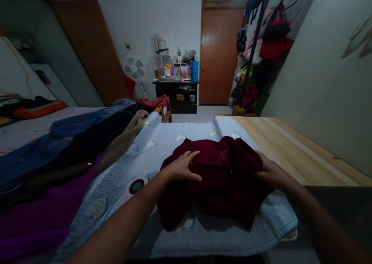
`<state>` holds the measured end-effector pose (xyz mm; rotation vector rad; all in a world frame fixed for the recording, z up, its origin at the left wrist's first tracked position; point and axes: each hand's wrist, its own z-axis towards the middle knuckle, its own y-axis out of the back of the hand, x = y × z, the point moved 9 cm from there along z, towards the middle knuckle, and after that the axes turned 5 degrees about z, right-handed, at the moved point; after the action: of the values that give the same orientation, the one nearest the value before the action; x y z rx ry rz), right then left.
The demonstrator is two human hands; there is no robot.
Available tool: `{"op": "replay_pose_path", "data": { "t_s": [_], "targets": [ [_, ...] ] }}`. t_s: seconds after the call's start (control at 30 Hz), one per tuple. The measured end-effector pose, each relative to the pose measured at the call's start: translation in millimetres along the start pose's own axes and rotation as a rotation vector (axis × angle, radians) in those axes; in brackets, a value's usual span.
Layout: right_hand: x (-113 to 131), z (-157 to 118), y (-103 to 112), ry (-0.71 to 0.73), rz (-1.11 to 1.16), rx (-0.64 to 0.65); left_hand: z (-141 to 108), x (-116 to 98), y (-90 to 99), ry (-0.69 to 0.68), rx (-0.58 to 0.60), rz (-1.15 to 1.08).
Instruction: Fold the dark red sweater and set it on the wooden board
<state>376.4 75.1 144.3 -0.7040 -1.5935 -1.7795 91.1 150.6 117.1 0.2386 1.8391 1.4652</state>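
Observation:
A dark red garment point(213, 190) lies bunched on a pale blue blanket point(162, 237) printed with clouds. Small shiny specks dot its front, and its edges are folded under or crumpled. My left hand point(183, 167) rests on the garment's left part, thumb and fingers spread apart. At the right side, my right hand point(269, 171) grips the garment's edge, the cloth pinched between thumb and fingers; some of those fingers are hidden by the fabric.
Trousers and other clothes point(72, 140) lie in a row along the left, with a purple cloth point(52, 202) nearest. A bare wooden board point(279, 140) runs along the right wall. Farther off stand a fan point(134, 68), a dark cabinet point(165, 95) and a door point(219, 54).

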Motion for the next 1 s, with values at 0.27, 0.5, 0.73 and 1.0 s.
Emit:
{"op": "replay_pose_path", "data": {
  "t_s": [0.27, 0.5, 0.73, 1.0],
  "targets": [
    [44.5, 24.9, -38.7, -0.186, 0.588, 0.056, -19.2, -13.5, -16.4, 0.052, -0.282, 0.177],
    [34.7, 43.2, -40.0, -0.216, 1.205, -0.280, -37.4, 76.7, 25.6, 0.140, -0.602, -0.910],
    [3.7, 31.7, -82.1, -0.199, 1.078, -0.261, -90.5, 126.2, 59.5, 0.583, -1.047, -0.377],
    [-23.5, 15.0, -129.2, -0.272, 0.663, -0.059, -90.0, -39.7, 7.1, -0.099, -0.434, 0.367]
  ]
}}
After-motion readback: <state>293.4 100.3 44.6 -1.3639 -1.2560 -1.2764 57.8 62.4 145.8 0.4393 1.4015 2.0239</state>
